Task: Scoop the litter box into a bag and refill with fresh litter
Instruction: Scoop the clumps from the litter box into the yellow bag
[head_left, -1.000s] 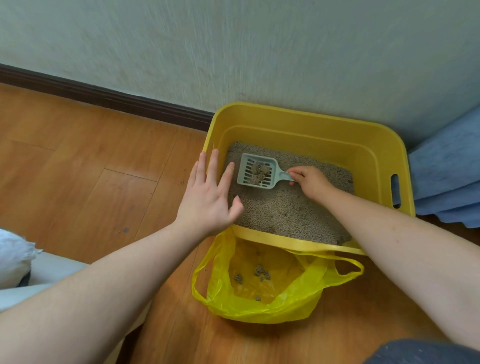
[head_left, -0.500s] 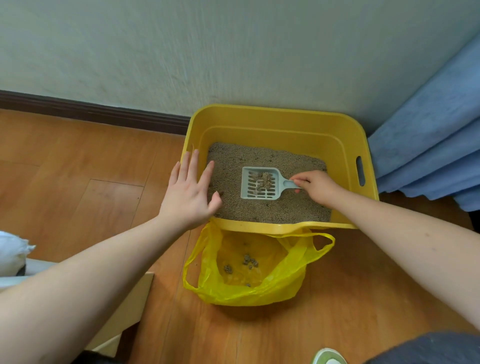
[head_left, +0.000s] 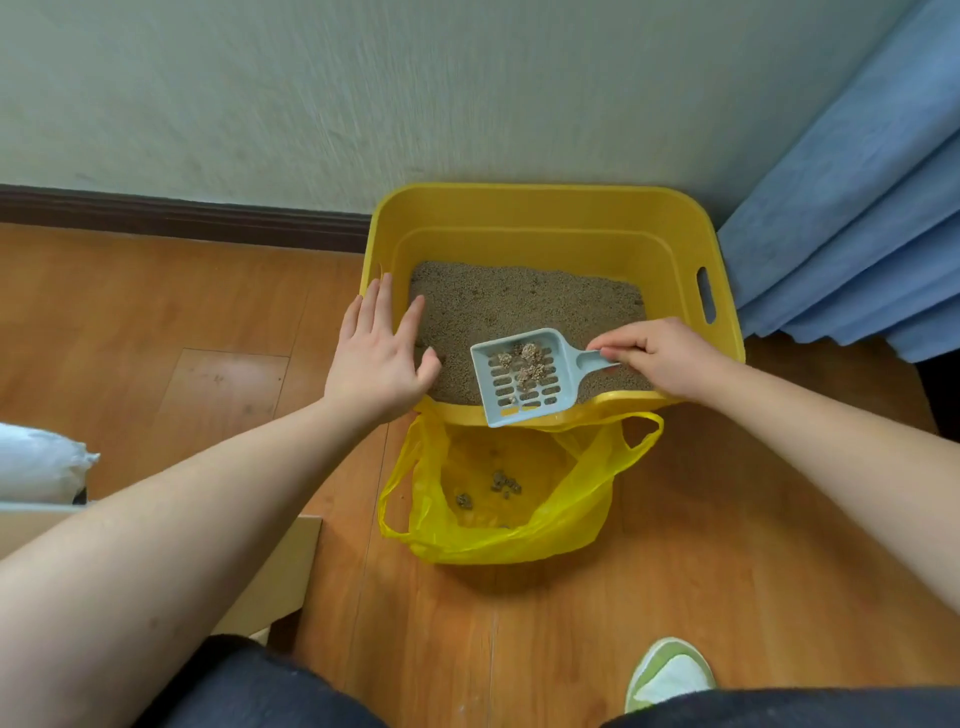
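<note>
A yellow litter box (head_left: 540, 218) stands against the wall, half full of grey-brown litter (head_left: 519, 301). My right hand (head_left: 660, 356) pinches the handle of a pale blue slotted scoop (head_left: 524, 376), which carries a few clumps and hangs over the box's near rim. My left hand (head_left: 376, 358) rests with straight fingers on the box's left rim. A yellow plastic bag (head_left: 566, 504) lies open on the floor just below the scoop, with a few clumps inside.
The wooden floor (head_left: 208, 322) spreads left and in front. A blue curtain (head_left: 857, 223) hangs at the right. A cardboard box (head_left: 280, 571) and a white sack (head_left: 36, 462) sit at the left. My green-and-white slipper (head_left: 670, 673) is at the bottom right.
My right hand has lifted the loaded scoop out of the litter and drawn it toward me, over the box's near rim above the bag. My left hand stays at the left rim.
</note>
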